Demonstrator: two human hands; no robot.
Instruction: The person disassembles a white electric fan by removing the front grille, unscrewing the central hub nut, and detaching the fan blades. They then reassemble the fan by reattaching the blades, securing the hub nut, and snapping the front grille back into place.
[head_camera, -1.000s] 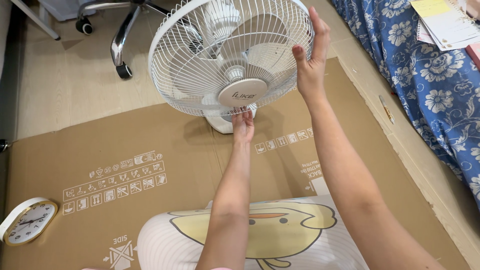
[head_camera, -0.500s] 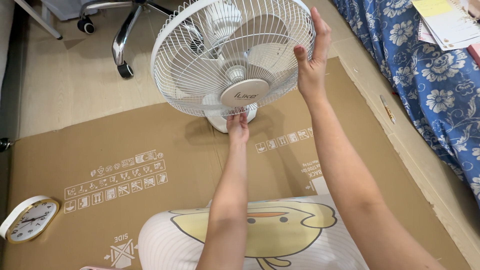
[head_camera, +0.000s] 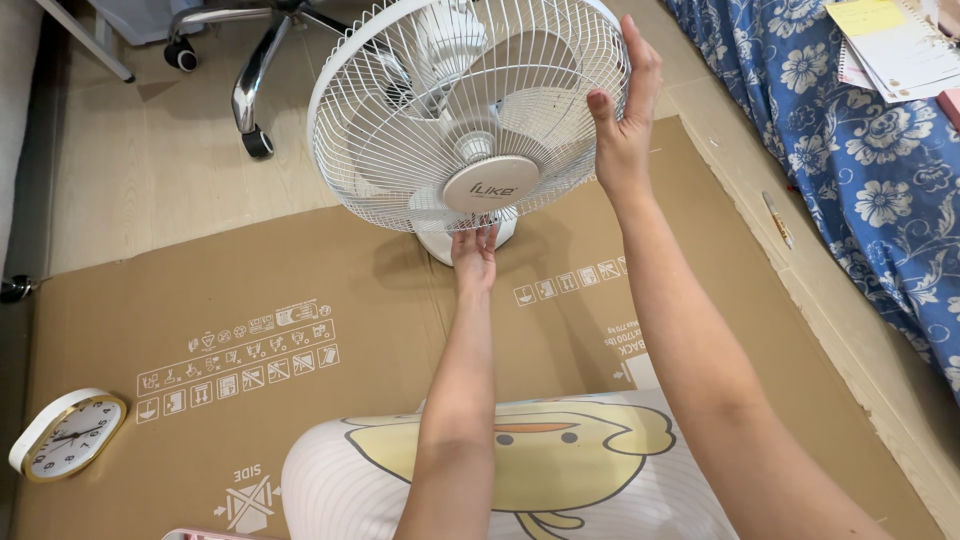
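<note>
1. A white table fan (head_camera: 470, 120) stood at the upper centre of the frame, its round wire grille facing the camera and tilted slightly back, with a grey hub cap at the middle of the cage.
2. The fan's base (head_camera: 440, 245) rested on a flattened brown cardboard sheet (head_camera: 250, 300) that covered most of the floor in view.
3. The right hand (head_camera: 622, 130) lay against the right rim of the grille, fingers stretched upward along the wire edge and thumb set on the front of the cage; it was open and pressed flat rather than curled shut.
4. The left hand (head_camera: 475, 255) reached up beneath the grille's lower edge, just under the hub cap, its fingertips touching the bottom wires; whether it gripped anything could not be told.
5. A cushion printed with a yellow duck (head_camera: 560, 470) sat at the bottom centre, under both forearms.
6. A small white clock (head_camera: 65, 435) lay at the lower left edge of the cardboard.
7. An office chair's chrome legs (head_camera: 250, 60) showed at the upper left, and blue floral fabric (head_camera: 860, 150) filled the upper right.
</note>
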